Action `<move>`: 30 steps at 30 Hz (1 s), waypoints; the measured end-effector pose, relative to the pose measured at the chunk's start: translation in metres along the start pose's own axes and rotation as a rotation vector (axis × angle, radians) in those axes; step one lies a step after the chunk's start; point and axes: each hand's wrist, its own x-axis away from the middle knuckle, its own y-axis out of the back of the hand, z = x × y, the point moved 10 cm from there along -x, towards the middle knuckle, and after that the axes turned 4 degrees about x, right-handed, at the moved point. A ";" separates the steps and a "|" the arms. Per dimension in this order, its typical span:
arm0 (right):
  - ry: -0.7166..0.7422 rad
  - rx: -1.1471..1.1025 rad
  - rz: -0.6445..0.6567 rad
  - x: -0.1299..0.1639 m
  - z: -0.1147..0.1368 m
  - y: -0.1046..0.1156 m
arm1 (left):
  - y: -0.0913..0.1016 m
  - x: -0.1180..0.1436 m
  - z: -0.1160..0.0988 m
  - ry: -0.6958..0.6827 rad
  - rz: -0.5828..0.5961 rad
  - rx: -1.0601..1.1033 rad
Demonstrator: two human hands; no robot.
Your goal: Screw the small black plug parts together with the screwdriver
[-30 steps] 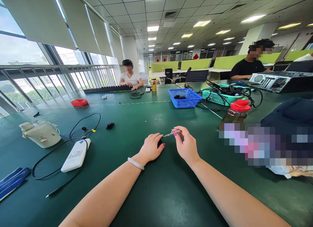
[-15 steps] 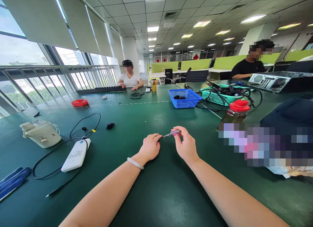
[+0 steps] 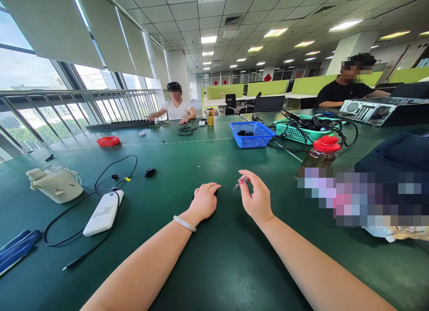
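Two hands shared the job: our left hand (image 3: pixel 204 200) covered a small black part (image 3: pixel 193 197) on the desk (image 3: pixel 214 257), our right hand (image 3: pixel 256 199) pinched a screwdriver (image 3: pixel 241 182); its tip risked slipping off.

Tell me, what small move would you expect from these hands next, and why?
Probably the right hand brings the small screwdriver tip down to the small dark part under the left hand: the tip points that way but hangs apart from it.

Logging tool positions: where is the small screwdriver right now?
Head view, centre: the screwdriver is pinched in the right hand, above the green table, beside the left hand.
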 end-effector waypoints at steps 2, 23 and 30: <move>0.012 0.012 -0.012 -0.001 0.003 0.004 | 0.000 0.000 0.002 0.013 0.002 -0.002; 0.095 0.042 0.130 0.002 0.012 -0.010 | 0.025 -0.002 0.078 0.287 -0.014 -0.162; 0.113 0.046 0.117 0.001 0.015 -0.008 | 0.089 0.027 0.176 0.516 -0.117 -0.213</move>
